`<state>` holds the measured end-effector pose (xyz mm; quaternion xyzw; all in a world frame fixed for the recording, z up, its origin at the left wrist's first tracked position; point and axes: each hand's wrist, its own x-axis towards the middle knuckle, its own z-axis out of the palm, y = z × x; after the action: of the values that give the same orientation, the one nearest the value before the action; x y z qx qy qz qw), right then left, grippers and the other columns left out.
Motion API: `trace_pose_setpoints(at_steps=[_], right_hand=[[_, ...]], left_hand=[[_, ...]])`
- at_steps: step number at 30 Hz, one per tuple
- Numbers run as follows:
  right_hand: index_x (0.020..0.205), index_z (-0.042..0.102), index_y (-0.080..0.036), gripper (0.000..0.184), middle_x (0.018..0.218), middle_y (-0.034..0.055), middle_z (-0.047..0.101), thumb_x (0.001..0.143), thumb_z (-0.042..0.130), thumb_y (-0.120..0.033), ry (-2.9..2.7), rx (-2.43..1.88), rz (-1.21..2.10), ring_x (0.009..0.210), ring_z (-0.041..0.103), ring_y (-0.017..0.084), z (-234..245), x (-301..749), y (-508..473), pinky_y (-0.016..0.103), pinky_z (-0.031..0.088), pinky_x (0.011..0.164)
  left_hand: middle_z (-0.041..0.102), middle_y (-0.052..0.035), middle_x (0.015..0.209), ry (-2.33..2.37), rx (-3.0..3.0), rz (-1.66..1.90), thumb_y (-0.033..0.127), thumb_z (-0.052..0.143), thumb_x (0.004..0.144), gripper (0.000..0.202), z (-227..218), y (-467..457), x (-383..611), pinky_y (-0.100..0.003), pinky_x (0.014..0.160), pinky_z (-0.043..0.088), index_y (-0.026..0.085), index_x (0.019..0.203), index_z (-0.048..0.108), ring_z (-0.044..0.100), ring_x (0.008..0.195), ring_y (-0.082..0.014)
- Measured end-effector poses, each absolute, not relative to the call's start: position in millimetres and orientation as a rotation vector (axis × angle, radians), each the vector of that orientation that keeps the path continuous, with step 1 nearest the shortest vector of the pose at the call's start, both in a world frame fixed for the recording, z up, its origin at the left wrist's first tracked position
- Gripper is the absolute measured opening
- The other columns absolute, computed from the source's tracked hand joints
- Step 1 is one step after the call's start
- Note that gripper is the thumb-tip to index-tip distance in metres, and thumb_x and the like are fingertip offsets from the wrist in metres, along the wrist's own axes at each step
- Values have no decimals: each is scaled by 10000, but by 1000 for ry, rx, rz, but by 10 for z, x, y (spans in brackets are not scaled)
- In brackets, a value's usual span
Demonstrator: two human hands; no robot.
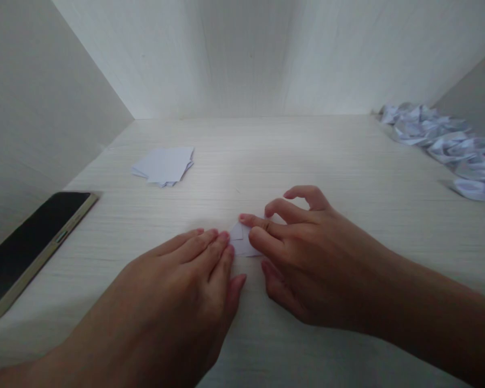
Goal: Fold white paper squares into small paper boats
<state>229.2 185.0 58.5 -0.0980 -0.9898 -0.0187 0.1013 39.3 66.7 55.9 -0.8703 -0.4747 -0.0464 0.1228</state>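
Note:
A small piece of white paper [242, 247] lies on the table between my hands, with a folded flap forming a small triangle at its left part. My left hand [178, 291] rests palm down, fingers stretched out side by side, and its fingertips press the paper's left end. From the other side my right hand [307, 248] reaches over the paper. Its fingers are spread and partly bent, with one fingertip touching the top of the flap. Both hands hide parts of the paper, so its full outline cannot be made out.
A small stack of white paper sheets [165, 164] lies at the back left. A phone [36, 242] with a dark screen rests at the left edge. Several folded white paper pieces [448, 143] form a heap at the right. Pale walls [246, 59] enclose the table's back and sides.

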Motion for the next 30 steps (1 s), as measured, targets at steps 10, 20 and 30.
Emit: trace_pose_setpoints(at_steps=[10, 20, 30], right_hand=[[1147, 722, -146, 283, 1161, 125, 813, 1032, 571, -356, -2887, -311, 18, 1066, 690, 336, 522, 2339, 1969, 542, 349, 1030], [1080, 654, -172, 234, 977, 73, 772, 892, 769, -249, -2423, -788, 629, 833, 687, 212, 398, 2283, 2066, 351, 511, 764], [980, 675, -205, 268, 783, -31, 663, 804, 867, -269, -1850, -795, 1431, 684, 614, 127, 426, 2253, 2100, 270, 517, 621]], left_hand=[[819, -192, 1043, -1457, -2529, -128, 54, 486, 892, 302, 619, 624, 420, -518, 890, 701, 82, 1060, 735, 810, 916, -325], [787, -165, 921, -1521, -2484, -263, 254, 520, 1015, 274, 611, 664, 496, -507, 696, 692, 121, 946, 750, 760, 817, -329], [734, -45, 973, -1930, -2366, -855, 306, 588, 1026, 128, 702, 737, 448, -333, 711, 585, 219, 956, 648, 680, 814, -198]])
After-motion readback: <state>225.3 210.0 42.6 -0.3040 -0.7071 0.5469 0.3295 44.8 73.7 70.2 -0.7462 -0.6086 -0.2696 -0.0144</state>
